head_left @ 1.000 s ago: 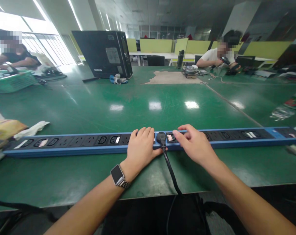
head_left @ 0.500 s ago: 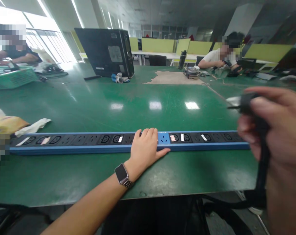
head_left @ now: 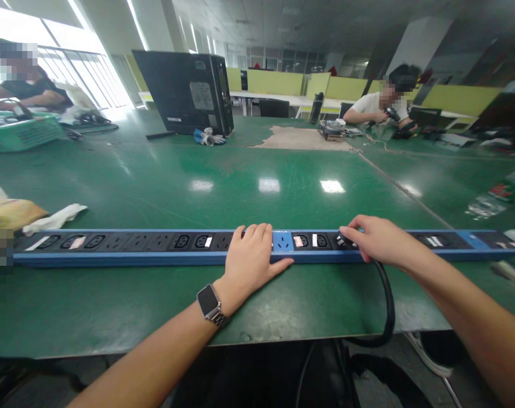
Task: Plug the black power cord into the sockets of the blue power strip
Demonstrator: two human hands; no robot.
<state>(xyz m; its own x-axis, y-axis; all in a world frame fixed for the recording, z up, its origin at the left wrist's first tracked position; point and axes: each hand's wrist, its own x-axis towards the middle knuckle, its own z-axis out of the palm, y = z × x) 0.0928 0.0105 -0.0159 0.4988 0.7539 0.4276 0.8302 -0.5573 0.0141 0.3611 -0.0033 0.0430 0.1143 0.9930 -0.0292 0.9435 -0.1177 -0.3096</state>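
Note:
A long blue-framed power strip [head_left: 164,259] with black socket modules lies across the green table. My left hand [head_left: 249,249] grips it near the middle, fingers over the far edge and thumb along the near side. Just left of its blue socket [head_left: 282,242] rests that hand, with a watch on the wrist. My right hand [head_left: 374,241] is closed around a black power plug [head_left: 345,242], down at the sockets right of the blue one. Whether its pins are in a socket is hidden. From the plug a thick black cable [head_left: 390,300] curves below the table edge.
Yellow packaging [head_left: 15,215] and a white tissue [head_left: 59,218] lie by the strip's left end. A plastic bottle [head_left: 502,190] is at the right. Farther back stand a black computer case [head_left: 185,93] and a green basket [head_left: 23,133]. Two people sit across the table.
My right hand has moved left and away from the camera, bringing the plug from the raised position at right down to the strip. My left hand stays on the strip.

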